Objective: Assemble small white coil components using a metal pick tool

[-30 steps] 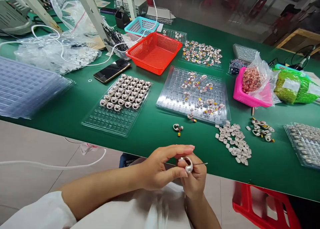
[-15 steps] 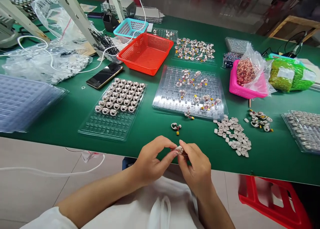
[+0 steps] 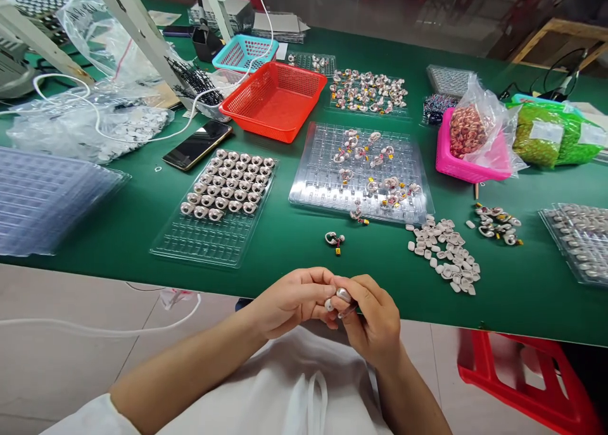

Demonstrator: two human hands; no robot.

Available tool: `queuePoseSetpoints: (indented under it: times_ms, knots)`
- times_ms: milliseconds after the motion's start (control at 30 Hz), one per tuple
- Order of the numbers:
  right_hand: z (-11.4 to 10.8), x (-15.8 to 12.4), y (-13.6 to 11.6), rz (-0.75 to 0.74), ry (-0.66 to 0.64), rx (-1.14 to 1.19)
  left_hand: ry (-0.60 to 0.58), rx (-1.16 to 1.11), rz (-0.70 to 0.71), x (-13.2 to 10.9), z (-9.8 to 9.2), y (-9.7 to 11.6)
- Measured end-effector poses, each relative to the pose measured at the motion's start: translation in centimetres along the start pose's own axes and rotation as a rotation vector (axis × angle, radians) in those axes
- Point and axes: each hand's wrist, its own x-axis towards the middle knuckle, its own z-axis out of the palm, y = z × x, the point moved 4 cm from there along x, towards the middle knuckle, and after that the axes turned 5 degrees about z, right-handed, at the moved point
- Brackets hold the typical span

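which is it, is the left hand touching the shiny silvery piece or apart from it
Touching: the head view shows the left hand meeting the silvery piece at its left edge, with no gap between.

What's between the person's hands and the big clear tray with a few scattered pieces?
The head view shows one loose wired piece on the green table; another is at the tray's near edge.

One silvery piece point(image 3: 343, 294) held, one gold-edged phone point(image 3: 197, 145), one large red basket point(image 3: 275, 111), one pink basket point(image 3: 463, 166)
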Motion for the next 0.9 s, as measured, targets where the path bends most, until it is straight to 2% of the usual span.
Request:
queuePoseSetpoints:
  times_ms: [100, 167, 367, 533, 633, 800, 900]
  knots:
    - [-0.2, 0.0, -0.1, -0.012, 0.005, -0.056, -0.041, 0.085, 0.142, -0.6, 0.0, 0.3]
    - [-0.1, 0.0, -0.3, -0.037, -0.005, -0.09, -0.06, 0.178, 0.175, -1.0, 0.1, 0.3]
    - [0.3, -0.2, -0.8, -0.078, 0.003, -0.195, 0.03, 0.551, 0.327, -1.4, 0.6, 0.8]
    - [0.6, -0.6, -0.7, -0.069, -0.008, -0.205, 0.039, 0.65, 0.412, -1.3, 0.5, 0.9]
    - [0.8, -0.7, -0.6, -0.075, 0.0, -0.211, 0.053, 0.583, 0.389, -1.2, 0.2, 0.5]
    - [0.8, -0.8, -0.8, -0.063, -0.023, -0.153, 0.083, 0.368, 0.245, -0.9, -0.9, 0.1]
    - [1.2, -0.5, -0.5, -0.043, -0.058, -0.123, -0.069, 0.202, 0.124, -0.7, -1.9, 0.5]
